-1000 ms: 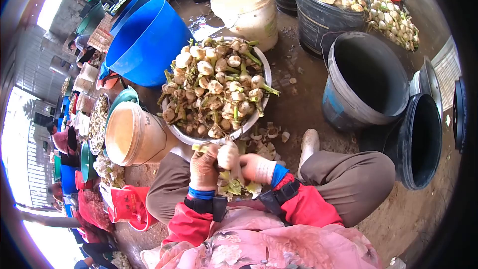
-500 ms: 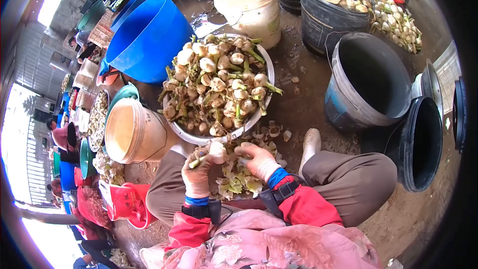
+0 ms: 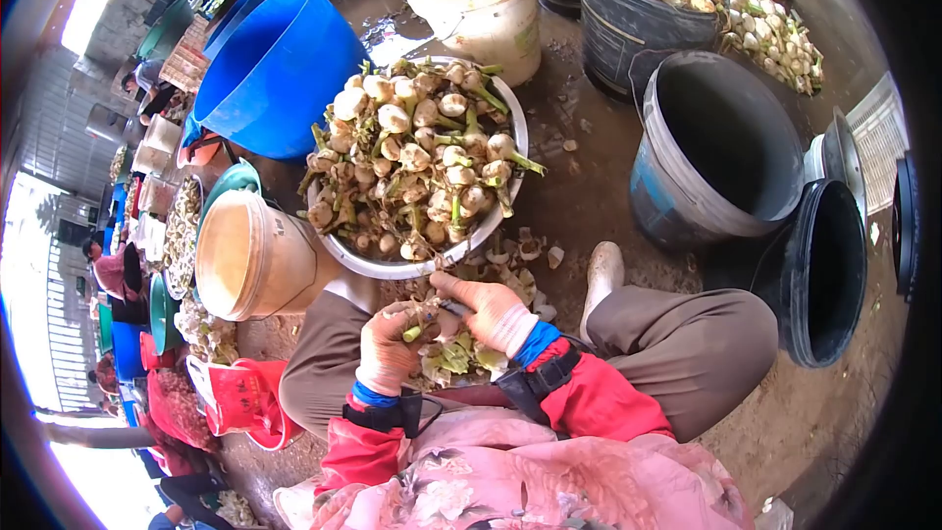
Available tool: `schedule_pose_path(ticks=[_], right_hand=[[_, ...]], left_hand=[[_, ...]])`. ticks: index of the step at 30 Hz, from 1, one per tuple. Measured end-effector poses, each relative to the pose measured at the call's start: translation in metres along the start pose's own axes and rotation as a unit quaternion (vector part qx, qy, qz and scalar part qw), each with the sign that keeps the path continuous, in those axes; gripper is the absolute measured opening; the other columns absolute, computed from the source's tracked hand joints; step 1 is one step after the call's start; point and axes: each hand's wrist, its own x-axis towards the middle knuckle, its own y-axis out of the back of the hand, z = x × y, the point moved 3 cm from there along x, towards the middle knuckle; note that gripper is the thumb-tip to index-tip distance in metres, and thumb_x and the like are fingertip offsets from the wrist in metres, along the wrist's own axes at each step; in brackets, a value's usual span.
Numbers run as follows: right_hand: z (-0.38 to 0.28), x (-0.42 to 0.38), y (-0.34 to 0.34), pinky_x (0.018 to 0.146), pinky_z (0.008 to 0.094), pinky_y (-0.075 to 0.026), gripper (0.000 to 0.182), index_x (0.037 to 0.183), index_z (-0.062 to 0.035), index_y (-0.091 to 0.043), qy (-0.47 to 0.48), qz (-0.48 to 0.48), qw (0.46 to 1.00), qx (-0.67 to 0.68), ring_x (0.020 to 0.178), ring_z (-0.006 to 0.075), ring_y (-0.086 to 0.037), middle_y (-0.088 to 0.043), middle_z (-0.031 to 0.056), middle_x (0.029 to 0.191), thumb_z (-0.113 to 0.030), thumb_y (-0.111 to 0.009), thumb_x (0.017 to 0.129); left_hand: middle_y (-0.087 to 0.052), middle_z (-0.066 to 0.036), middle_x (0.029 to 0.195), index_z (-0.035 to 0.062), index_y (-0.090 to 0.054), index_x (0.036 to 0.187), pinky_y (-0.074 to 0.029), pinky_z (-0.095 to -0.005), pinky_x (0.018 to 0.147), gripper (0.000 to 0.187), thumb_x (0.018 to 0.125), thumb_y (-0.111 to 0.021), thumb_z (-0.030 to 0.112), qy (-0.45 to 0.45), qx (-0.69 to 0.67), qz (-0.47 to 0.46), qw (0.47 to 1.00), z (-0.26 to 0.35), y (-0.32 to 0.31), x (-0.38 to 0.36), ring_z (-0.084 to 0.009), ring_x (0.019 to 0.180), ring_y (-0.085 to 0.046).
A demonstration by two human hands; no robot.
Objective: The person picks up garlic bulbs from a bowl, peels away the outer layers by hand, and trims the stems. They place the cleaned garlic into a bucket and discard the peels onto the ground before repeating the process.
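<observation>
My left hand (image 3: 389, 345) is closed around a garlic bulb (image 3: 424, 314); its cut green stem end shows by the fingers, and the hand hides much of the bulb. My right hand (image 3: 496, 314) is closed on a small knife (image 3: 457, 307), of which just a short dark strip shows beside the bulb. Just beyond both hands stands a wide white basin (image 3: 378, 267) heaped with untrimmed garlic bulbs (image 3: 412, 152) with stems and roots. Loose garlic peelings (image 3: 459, 353) lie in a pile below the hands, between my legs.
A cream bucket (image 3: 260, 255) and a blue tub (image 3: 280, 74) stand to the left, a white bucket (image 3: 481, 10) behind the basin. On the right are dark buckets (image 3: 716, 147), one full of garlic (image 3: 648, 34). Other people (image 3: 118, 270) sit far left beside more containers.
The pale bulb in my left hand has turned and is now mostly covered. My right hand has moved left, its thumb and the knife now against the bulb. The view has shifted slightly.
</observation>
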Motion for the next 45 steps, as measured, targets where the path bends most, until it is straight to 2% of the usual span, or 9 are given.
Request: schedule_pose_path(ticks=[8, 11, 14, 16, 19, 27, 35, 38, 45], right_hand=[[0.022, -0.001, 0.000, 0.089, 0.0314, -0.045, 0.039, 0.117, -0.0094, -0.060, -0.126, 0.042, 0.986, 0.106, 0.103, 0.0268, -0.060, -0.064, 0.0151, 0.110, 0.002, -0.052, 0.081], [0.022, 0.001, -0.010, 0.091, 0.0328, -0.045, 0.044, 0.115, -0.0112, -0.061, -0.049, -0.170, 0.984, -0.018, 0.103, 0.0288, -0.059, -0.063, 0.0123, 0.112, 0.006, -0.052, 0.076], [0.025, -0.003, -0.013, 0.093, 0.0326, -0.044, 0.042, 0.114, -0.0117, -0.062, 0.011, -0.170, 0.982, -0.084, 0.105, 0.0294, -0.058, -0.062, 0.0115, 0.115, 0.005, -0.053, 0.077], [0.021, -0.002, -0.001, 0.092, 0.0289, -0.044, 0.039, 0.112, -0.0098, -0.063, -0.005, 0.076, 0.996, -0.045, 0.106, 0.0191, -0.059, -0.064, 0.0104, 0.111, 0.006, -0.055, 0.078], [-0.002, 0.000, 0.012, 0.095, 0.0312, -0.044, 0.044, 0.122, -0.0105, -0.057, -0.067, 0.084, 0.980, 0.166, 0.108, 0.0270, -0.058, -0.061, 0.0141, 0.115, -0.002, -0.060, 0.079], [-0.028, -0.006, -0.002, 0.087, 0.0342, -0.048, 0.047, 0.125, -0.0107, -0.055, 0.051, 0.039, 0.997, -0.041, 0.100, 0.0319, -0.061, -0.063, 0.0166, 0.107, -0.007, -0.063, 0.079], [-0.003, -0.004, 0.000, 0.084, 0.0356, -0.047, 0.045, 0.120, -0.0112, -0.056, -0.026, 0.047, 0.997, -0.053, 0.093, 0.0313, -0.060, -0.061, 0.0145, 0.101, -0.001, -0.059, 0.076], [-0.007, -0.006, -0.011, 0.086, 0.0335, -0.047, 0.038, 0.109, -0.0067, -0.062, 0.078, -0.119, 0.990, -0.012, 0.097, 0.0261, -0.061, -0.063, 0.0154, 0.100, 0.005, -0.056, 0.074], [-0.015, -0.005, 0.034, 0.084, 0.0362, -0.050, 0.028, 0.105, 0.0027, -0.061, 0.111, -0.038, 0.834, 0.539, 0.094, 0.0222, -0.061, -0.062, 0.0115, 0.099, 0.012, -0.057, 0.080]], left_hand=[[-0.066, -0.006, 0.093, 0.0000, -0.065, 0.094, -0.050, -0.0290, 0.077, 0.031, 0.066, -0.078, -0.001, 0.134, -0.282, 0.043, 0.949, 0.015, 0.016, -0.001, -0.0157, 0.085, -0.062], [-0.066, -0.007, 0.092, -0.0002, -0.064, 0.095, -0.051, -0.0305, 0.079, 0.033, 0.066, -0.079, 0.002, 0.125, -0.407, 0.053, 0.903, 0.030, 0.018, 0.007, -0.0165, 0.087, -0.062], [-0.066, -0.006, 0.093, 0.0022, -0.067, 0.093, -0.050, -0.0306, 0.080, 0.030, 0.065, -0.077, -0.004, 0.075, -0.284, 0.038, 0.955, 0.011, 0.029, 0.004, -0.0177, 0.088, -0.062], [-0.067, -0.007, 0.094, 0.0046, -0.070, 0.092, -0.050, -0.0292, 0.078, 0.032, 0.065, -0.074, -0.011, 0.000, -0.131, 0.003, 0.991, 0.016, 0.028, 0.003, -0.0184, 0.088, -0.063], [-0.067, -0.008, 0.092, 0.0046, -0.070, 0.093, -0.050, -0.0295, 0.077, 0.031, 0.065, -0.074, -0.009, -0.015, 0.010, -0.034, 0.999, 0.034, 0.025, 0.004, -0.0182, 0.087, -0.063], [-0.066, -0.009, 0.083, 0.0075, -0.070, 0.090, -0.050, -0.0293, 0.067, 0.026, 0.066, -0.074, -0.003, -0.125, 0.168, -0.083, 0.974, 0.041, 0.014, 0.013, -0.0223, 0.076, -0.064], [-0.067, -0.006, 0.089, 0.0029, -0.067, 0.089, -0.052, -0.0311, 0.075, 0.026, 0.066, -0.076, -0.006, 0.032, -0.148, -0.071, 0.986, 0.022, 0.012, 0.008, -0.0188, 0.081, -0.064], [-0.065, -0.011, 0.094, 0.0012, -0.060, 0.098, -0.053, -0.0372, 0.078, 0.039, 0.068, -0.080, 0.015, 0.103, -0.465, 0.008, 0.879, 0.025, 0.010, 0.013, -0.0243, 0.086, -0.064], [-0.063, -0.013, 0.106, 0.0033, -0.059, 0.101, -0.047, -0.0463, 0.094, 0.026, 0.079, -0.070, 0.009, 0.166, -0.596, 0.101, 0.779, -0.023, 0.009, 0.010, -0.0286, 0.102, -0.060]])
